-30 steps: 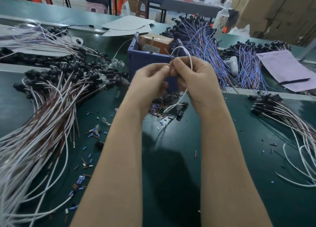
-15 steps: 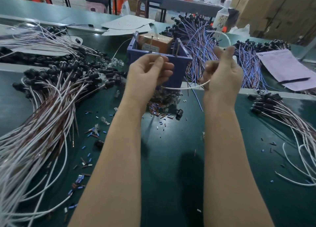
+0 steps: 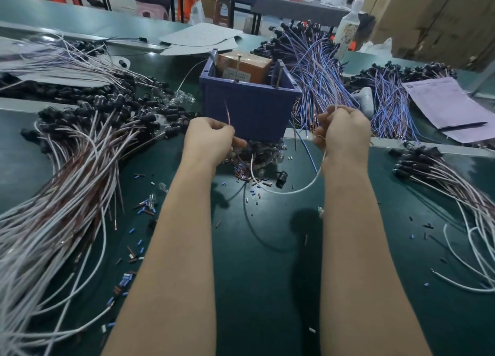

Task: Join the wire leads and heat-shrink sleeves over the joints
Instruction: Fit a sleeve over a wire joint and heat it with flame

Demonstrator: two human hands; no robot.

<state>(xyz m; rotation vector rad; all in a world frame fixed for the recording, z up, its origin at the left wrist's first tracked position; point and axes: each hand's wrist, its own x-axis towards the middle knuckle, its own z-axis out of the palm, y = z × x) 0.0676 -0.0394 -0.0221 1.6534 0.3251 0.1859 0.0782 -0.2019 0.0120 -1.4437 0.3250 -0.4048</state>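
My left hand is curled around a thin brown wire lead that sticks up from the fist. My right hand grips a white wire, which droops in a loop over the green mat between the hands. A blue lead hangs below the right hand. Short blue and brown heat-shrink sleeves lie piled on the mat just beyond my left hand, beside a black connector.
A blue bin with a brown box stands just behind my hands. Large bundles of white-brown wires lie at the left, blue-purple wires behind, more white wires at the right. Papers with a pen lie far right.
My hands were together at chest height pinching the wire, then pulled apart. Both have now dropped lower toward the mat, and the white wire sags in a loop between them.
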